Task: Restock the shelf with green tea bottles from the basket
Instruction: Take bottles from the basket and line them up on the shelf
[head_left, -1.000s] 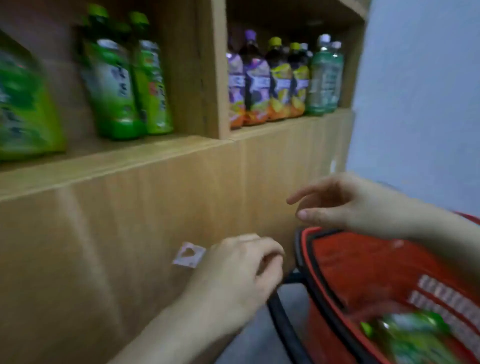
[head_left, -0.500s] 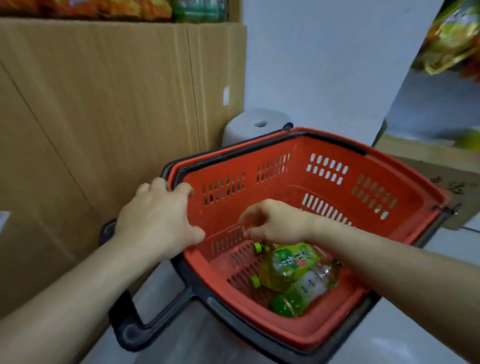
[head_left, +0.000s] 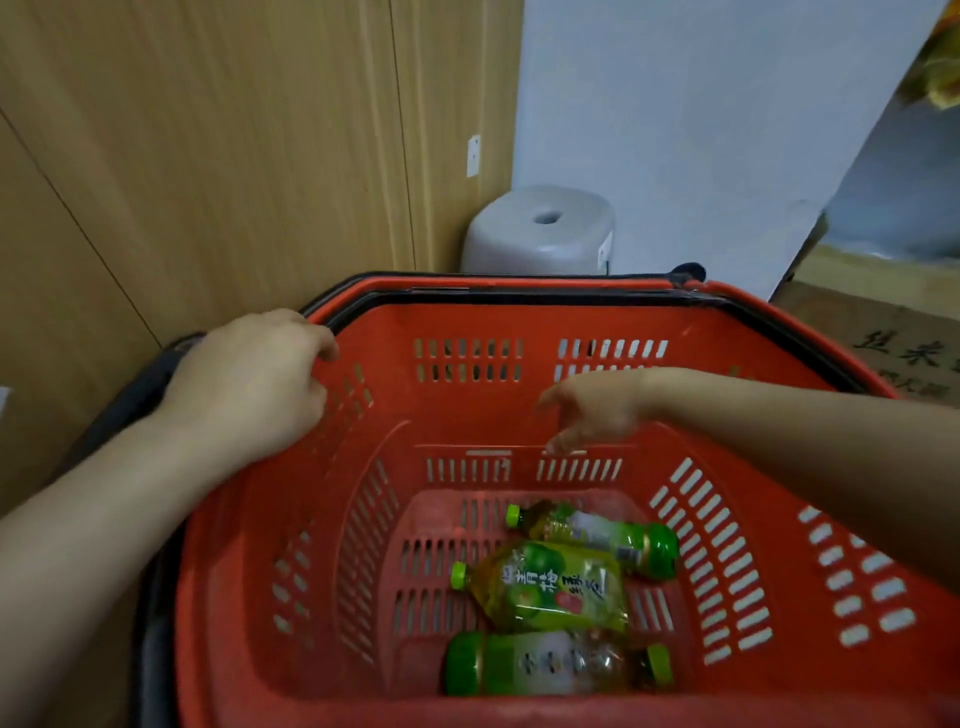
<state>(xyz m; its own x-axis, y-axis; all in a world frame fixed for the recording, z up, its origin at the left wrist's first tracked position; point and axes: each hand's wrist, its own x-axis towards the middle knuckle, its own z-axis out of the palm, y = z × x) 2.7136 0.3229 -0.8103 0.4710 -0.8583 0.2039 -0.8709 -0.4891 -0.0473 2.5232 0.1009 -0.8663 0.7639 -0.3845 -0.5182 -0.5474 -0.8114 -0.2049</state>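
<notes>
Three green tea bottles are lying flat on the floor of the red basket (head_left: 249, 597), bunched toward its near right part. The far bottle (head_left: 597, 535) is lying with its long side going left to right, its green cap pointing left and a bit away. The middle bottle (head_left: 545, 587) is sitting just in front of it and touching it, and its cap is pointing left too, with the big label facing up. The near bottle (head_left: 556, 662) is lying the other way round, with its cap pointing right and its green bottom pointing left. It is touching the middle bottle.

The right hand (head_left: 597, 410) is hanging inside the basket, above the bottles and not touching them. Its fingers are loosely spread and curling down, holding nothing.

The left hand (head_left: 254, 379) is sitting on the basket's left rim, with its fingers pressed together and curled over the edge.

Behind the basket, a grey plastic stool (head_left: 540, 231) is standing in the corner. A wooden panel (head_left: 234, 156) is running along the basket's left side, and a pale wall (head_left: 701, 104) is standing behind the stool.
</notes>
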